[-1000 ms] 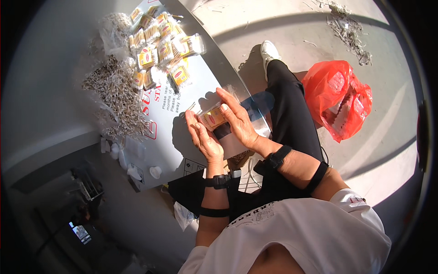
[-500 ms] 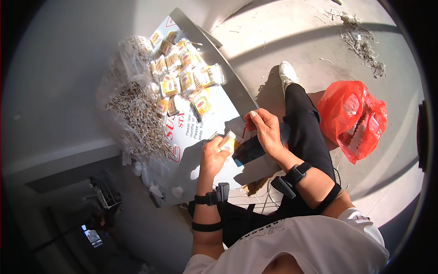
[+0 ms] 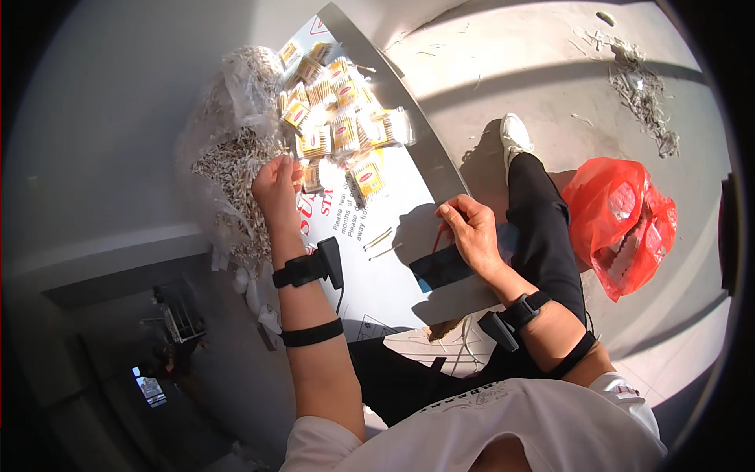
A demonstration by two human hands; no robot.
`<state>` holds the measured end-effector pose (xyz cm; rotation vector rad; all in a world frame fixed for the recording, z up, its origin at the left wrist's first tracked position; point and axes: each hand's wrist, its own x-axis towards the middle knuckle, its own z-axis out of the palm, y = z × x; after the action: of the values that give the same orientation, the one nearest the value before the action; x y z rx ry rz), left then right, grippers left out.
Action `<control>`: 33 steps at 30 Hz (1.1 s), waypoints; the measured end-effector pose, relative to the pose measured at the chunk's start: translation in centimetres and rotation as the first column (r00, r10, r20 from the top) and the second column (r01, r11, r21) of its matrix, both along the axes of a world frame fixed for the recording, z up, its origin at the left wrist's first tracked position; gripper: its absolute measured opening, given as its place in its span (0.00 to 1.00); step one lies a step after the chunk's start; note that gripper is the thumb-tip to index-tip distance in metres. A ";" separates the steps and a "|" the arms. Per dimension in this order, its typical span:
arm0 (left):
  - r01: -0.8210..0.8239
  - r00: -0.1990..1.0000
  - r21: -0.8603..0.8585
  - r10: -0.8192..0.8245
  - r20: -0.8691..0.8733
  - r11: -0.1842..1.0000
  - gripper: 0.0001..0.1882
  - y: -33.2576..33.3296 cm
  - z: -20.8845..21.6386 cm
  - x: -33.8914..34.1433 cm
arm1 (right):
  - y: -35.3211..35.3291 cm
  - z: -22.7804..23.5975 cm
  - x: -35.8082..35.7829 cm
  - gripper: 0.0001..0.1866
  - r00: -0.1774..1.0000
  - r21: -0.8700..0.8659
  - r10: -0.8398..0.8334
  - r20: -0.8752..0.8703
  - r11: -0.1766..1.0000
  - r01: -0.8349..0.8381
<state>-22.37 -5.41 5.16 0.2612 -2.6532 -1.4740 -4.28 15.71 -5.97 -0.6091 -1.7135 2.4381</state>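
White short-sleeved shirt (image 3: 543, 433), dark chest print (image 3: 472, 396), black trousers (image 3: 541, 228), white shoe (image 3: 515, 135), 2 black wrist straps (image 3: 297, 272), 2 black armbands (image 3: 313, 333)

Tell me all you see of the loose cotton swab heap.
The cotton swab heap is a dense jumble of thin, pale sticks with whitish tips. Clear, crinkled plastic covers its upper part and outer side. It lies at the white board's left side, beside the wrapped packets; the left hand overlaps its right edge, contact unclear.

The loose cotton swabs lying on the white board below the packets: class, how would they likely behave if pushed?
The cotton swabs would probably roll, being thin sticks on a flat board. They look light, being so slender, and likely stiff, since they lie straight.
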 end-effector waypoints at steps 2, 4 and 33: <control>0.287 0.956 0.068 -0.290 0.041 0.955 0.16 1.9 -2.3 6.5 | -0.3 -0.3 -0.1 0.10 0.999 0.064 0.042 -0.001 0.997 -0.042; 0.424 0.895 0.097 -0.433 0.107 0.901 0.13 3.6 -5.0 14.2 | -0.9 -0.8 -0.1 0.09 0.997 0.140 0.057 -0.043 0.989 -0.050; -0.078 0.994 -0.261 0.095 0.053 0.962 0.12 -32.6 -12.2 13.5 | 0.2 -3.9 1.5 0.02 0.974 0.585 0.166 -0.153 0.809 -0.046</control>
<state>-8.86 -37.97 -7.05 0.4030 -2.8058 -1.0962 -2.77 15.87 -9.92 -0.1854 -2.2859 1.7814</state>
